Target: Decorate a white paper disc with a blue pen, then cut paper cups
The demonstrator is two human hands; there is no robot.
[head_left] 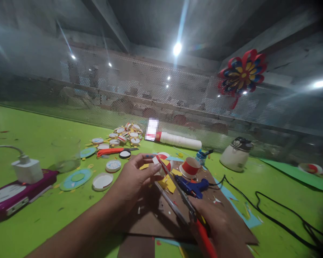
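My left hand is closed on a red and white paper cup piece, pinched between thumb and fingers above a brown cardboard sheet. In my right hand is a pair of scissors with red handles, blades spread apart. Their upper blade reaches the edge of the paper piece; whether it is cutting in, I cannot tell. Just beyond stands a red and white paper cup. A blue glue gun lies right of the blades, and yellow paper scraps lie beneath them.
Behind are a heap of small paper discs, an orange-handled cutter and a white roll. A purple power strip and clear cup stand left. The glue gun's black cord loops right, near a penguin-shaped container.
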